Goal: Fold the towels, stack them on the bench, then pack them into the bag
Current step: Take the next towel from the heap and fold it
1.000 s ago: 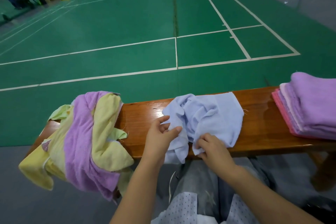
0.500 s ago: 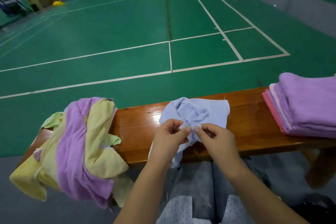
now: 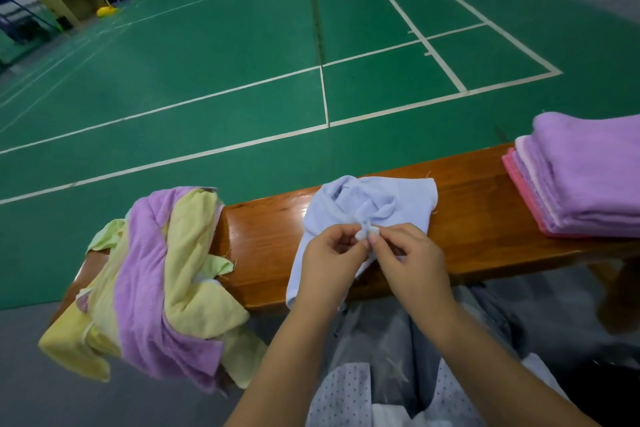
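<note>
Left hand (image 3: pixel 330 258), right hand (image 3: pixel 412 258) fingers pinching bunched corner of blue towel (image 3: pixel 388 203) on bench (image 3: pixel 478 204).

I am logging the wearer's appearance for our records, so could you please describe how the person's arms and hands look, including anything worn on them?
Both forearms are bare, with no sleeves in view. The left hand and right hand wear no gloves, and no rings, watch or bracelet show on the wrists or fingers. The nails look short and unpainted.
</note>
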Demonstrator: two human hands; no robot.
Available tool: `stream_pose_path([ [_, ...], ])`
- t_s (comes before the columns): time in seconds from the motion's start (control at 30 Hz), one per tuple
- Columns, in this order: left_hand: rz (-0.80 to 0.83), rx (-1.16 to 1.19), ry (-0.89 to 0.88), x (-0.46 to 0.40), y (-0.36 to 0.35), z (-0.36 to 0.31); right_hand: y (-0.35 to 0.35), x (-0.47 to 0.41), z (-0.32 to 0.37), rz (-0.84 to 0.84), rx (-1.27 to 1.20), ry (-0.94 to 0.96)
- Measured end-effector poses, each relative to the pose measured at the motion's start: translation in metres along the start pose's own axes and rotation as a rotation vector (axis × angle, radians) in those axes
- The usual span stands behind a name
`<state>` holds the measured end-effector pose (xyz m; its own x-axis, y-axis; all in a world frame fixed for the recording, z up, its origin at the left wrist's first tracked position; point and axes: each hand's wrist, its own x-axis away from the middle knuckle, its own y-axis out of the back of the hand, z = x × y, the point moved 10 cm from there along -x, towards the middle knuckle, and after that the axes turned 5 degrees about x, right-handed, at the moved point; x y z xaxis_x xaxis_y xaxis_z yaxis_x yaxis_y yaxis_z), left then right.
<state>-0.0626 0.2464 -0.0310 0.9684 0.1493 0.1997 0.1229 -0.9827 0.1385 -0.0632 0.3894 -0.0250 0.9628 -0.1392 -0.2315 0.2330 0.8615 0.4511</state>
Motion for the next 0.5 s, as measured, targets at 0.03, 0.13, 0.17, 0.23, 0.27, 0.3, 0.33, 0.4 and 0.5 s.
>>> stream_pose_path([
  [0.03,0.014,-0.005,0.001,0.000,-0.002,0.001,0.001,0.000,-0.001,-0.003,0.004,0.007],
  [0.13,0.061,-0.034,0.016,0.001,-0.010,0.002,-0.006,-0.003,-0.005,0.038,0.045,0.020],
  [0.17,0.075,-0.055,0.023,0.000,-0.012,0.004,-0.010,-0.003,-0.007,0.066,0.054,0.013],
  [0.23,0.098,-0.074,0.057,-0.001,-0.013,0.008,-0.016,-0.005,-0.012,0.119,0.069,-0.019],
  [0.27,0.116,-0.037,0.088,-0.003,-0.014,0.010,-0.016,-0.007,-0.015,0.134,0.077,-0.032],
  [0.3,0.144,0.028,0.130,-0.004,-0.015,0.014,-0.016,-0.009,-0.018,0.140,0.083,-0.039],
  [0.33,0.186,0.089,0.177,-0.005,-0.019,0.018,-0.014,-0.012,-0.022,0.141,0.086,-0.048],
  [0.4,0.281,0.098,0.229,-0.010,-0.022,0.020,-0.012,-0.015,-0.034,0.139,0.073,-0.083],
  [0.5,0.253,-0.171,0.152,-0.044,-0.004,0.007,-0.010,-0.015,-0.055,0.142,0.034,-0.158],
])
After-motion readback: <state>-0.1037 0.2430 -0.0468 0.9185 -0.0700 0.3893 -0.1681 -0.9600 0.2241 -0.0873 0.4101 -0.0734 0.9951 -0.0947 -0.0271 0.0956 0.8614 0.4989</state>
